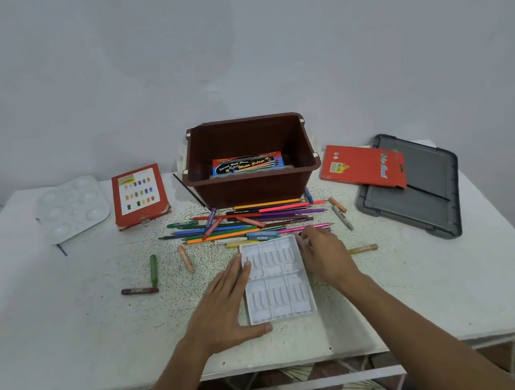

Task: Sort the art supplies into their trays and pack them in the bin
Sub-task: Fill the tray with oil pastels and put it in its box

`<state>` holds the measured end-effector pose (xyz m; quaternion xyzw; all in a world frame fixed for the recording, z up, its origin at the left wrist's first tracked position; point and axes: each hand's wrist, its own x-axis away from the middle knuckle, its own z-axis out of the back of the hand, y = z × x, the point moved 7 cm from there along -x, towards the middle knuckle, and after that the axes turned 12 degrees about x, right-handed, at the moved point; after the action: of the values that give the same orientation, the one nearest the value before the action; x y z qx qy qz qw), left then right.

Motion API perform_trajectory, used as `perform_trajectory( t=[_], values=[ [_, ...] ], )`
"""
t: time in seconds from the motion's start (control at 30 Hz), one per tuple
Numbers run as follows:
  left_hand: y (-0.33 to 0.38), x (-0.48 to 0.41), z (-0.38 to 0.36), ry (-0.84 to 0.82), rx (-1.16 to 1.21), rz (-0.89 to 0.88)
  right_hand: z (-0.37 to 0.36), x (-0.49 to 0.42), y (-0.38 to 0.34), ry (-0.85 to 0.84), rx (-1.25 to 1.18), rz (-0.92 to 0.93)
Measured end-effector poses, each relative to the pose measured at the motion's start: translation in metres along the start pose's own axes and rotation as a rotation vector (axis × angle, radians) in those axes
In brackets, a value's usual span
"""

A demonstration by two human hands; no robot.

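White tray (276,282) on counter (69,317), just in front of brown bin (252,176), long axis pointing at bin. Left hand (231,306) fingers straight, flat along tray's left edge. Right hand (326,257) curled at bin-side corner, nearer crayon pile (247,224); pinching anything? can't tell tbh.

The white tray with little slots (278,285) is thin plastic, smooth and a bit shiny. The deep brown bin (253,185) is hard plastic with a soft shine. The flat grey lid (421,202) is dull plastic. The white paint palette (71,208) looks glossy. The red box with colour patches (140,195) and the flat red packet (362,166) are smooth card. The white table top (69,317) looks rough and speckled
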<state>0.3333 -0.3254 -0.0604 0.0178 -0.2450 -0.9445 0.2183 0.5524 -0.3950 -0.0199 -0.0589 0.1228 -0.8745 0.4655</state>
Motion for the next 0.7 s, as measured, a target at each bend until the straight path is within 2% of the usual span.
perform_trajectory(
  t=[0.23, 0.47, 0.7],
  values=[
    [-0.001, -0.001, -0.002, -0.010, 0.014, 0.021, -0.003, 0.000, -0.001, -0.052, 0.015, 0.037],
    [-0.002, -0.003, -0.001, -0.007, 0.000, 0.030, 0.010, 0.006, 0.005, -0.072, -0.264, -0.084],
    [0.000, -0.002, 0.000, 0.002, -0.002, 0.017, 0.012, 0.006, -0.002, -0.113, -0.424, -0.092]
  ],
)
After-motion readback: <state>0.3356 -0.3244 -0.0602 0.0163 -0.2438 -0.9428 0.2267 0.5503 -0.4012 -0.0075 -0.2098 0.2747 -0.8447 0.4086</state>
